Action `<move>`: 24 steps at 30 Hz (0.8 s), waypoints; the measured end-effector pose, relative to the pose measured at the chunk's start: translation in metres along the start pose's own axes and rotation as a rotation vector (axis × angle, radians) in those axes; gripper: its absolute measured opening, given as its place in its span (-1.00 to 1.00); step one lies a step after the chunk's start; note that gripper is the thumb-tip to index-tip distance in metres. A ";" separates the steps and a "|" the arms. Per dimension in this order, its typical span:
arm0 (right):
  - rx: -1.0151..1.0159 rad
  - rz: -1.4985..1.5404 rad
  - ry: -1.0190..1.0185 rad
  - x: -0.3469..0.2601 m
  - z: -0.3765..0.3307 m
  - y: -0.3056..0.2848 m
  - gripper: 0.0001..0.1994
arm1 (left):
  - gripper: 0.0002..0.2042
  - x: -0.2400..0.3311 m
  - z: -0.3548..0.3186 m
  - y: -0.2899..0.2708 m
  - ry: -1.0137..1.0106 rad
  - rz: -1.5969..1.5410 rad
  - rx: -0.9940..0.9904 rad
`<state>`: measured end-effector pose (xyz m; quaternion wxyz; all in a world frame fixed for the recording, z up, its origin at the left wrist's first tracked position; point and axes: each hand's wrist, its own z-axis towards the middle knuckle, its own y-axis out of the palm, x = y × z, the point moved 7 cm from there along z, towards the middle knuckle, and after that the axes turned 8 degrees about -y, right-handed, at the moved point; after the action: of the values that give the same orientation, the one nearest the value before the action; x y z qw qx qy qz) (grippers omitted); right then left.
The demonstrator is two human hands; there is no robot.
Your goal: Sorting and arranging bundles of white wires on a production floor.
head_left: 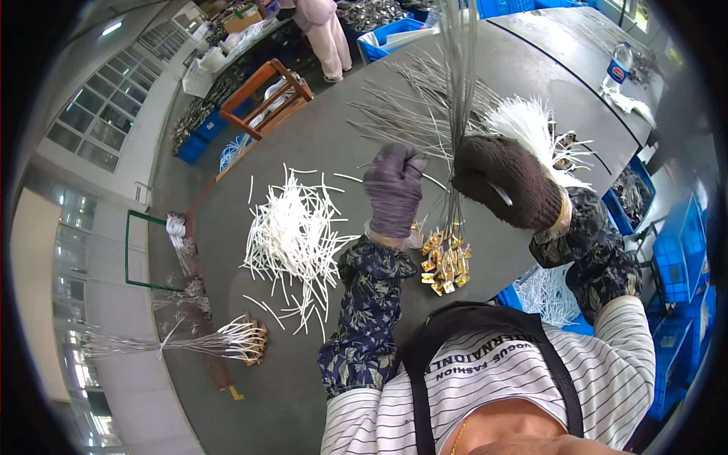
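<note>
My right hand point(504, 182), in a dark knitted glove, is closed around a bundle of thin grey wires point(458, 76). The wires rise past the top of the picture, and their yellow metal end pieces point(446, 262) hang below the fist. Just left of the bundle, my left hand point(394, 189) is curled into a fist in a purple glove; what its fingers hold, if anything, is hidden. Short white tubes point(292, 243) lie in a loose heap left of that hand. More grey wires point(409, 102) spread across the table behind both hands.
White sleeved strands point(523, 125) with metal ends lie at the right. A tied wire bundle point(227, 340) overhangs the table's left edge. A bottle point(619, 64) stands far right. Blue crates point(679, 243), a wooden chair point(265, 98) and a standing person point(322, 38) surround the table point(227, 197).
</note>
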<state>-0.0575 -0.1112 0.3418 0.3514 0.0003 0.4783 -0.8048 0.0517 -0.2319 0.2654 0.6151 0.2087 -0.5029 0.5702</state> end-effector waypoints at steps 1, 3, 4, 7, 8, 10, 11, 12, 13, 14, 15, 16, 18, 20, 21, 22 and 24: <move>0.084 0.083 -0.001 0.005 -0.003 -0.002 -0.83 | -0.89 0.004 -0.003 0.000 0.052 0.108 0.065; 0.169 0.248 0.056 0.010 -0.006 -0.009 -0.80 | -0.90 0.009 -0.015 -0.002 0.096 0.044 0.112; 0.168 0.259 0.052 0.009 -0.003 -0.003 -0.80 | -0.90 0.009 -0.023 -0.012 0.128 0.002 0.177; 0.155 0.218 0.260 0.013 -0.002 0.001 -0.78 | -0.90 0.048 -0.047 -0.016 0.371 0.060 0.142; 0.140 0.032 0.169 0.007 0.003 -0.001 -0.78 | -0.90 0.059 -0.053 -0.013 0.460 0.017 0.087; 0.127 -0.143 0.059 -0.004 0.007 -0.003 -0.77 | -0.78 0.074 -0.052 -0.013 0.536 0.045 0.068; 0.052 -0.132 0.050 -0.006 0.009 0.001 -0.80 | -0.69 0.075 -0.042 -0.013 0.336 -0.100 -0.038; -0.021 -0.124 0.039 -0.006 0.008 0.005 -0.81 | -0.61 0.069 -0.035 -0.010 0.136 -0.246 -0.138; 0.057 -0.116 -0.060 -0.008 0.006 0.002 -0.82 | -0.47 0.059 -0.033 -0.010 0.111 -0.340 -0.176; 0.063 -0.107 -0.094 -0.009 0.005 0.001 -0.82 | -0.47 0.053 -0.032 -0.012 0.124 -0.319 -0.150; 0.137 -0.034 -0.062 -0.009 0.003 -0.003 -0.83 | -0.52 0.040 -0.033 -0.005 0.003 -0.203 -0.246; 0.209 0.039 -0.025 -0.006 0.001 -0.006 -0.84 | -0.56 0.024 -0.033 0.003 -0.123 -0.090 -0.343; 0.177 0.066 0.104 0.004 0.000 0.000 -0.85 | -0.63 0.019 -0.037 0.000 -0.007 -0.073 -0.297; 0.180 0.438 0.276 0.022 -0.004 0.006 -0.84 | -0.69 0.026 -0.038 0.001 0.109 -0.072 -0.272; 0.148 0.459 0.363 0.024 -0.002 0.008 -0.83 | -0.76 0.035 -0.040 -0.004 0.220 -0.067 -0.208; 0.148 0.459 0.359 0.025 -0.002 0.008 -0.83 | -0.82 0.047 -0.041 -0.007 0.335 -0.065 -0.148; 0.211 0.320 0.022 0.009 0.004 -0.002 -0.84 | -0.85 0.060 -0.042 -0.003 0.365 -0.022 -0.148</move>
<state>-0.0639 -0.1191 0.3424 0.4675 0.1219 0.3892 -0.7843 0.0615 -0.1681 0.3004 0.7161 0.0615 -0.4211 0.5532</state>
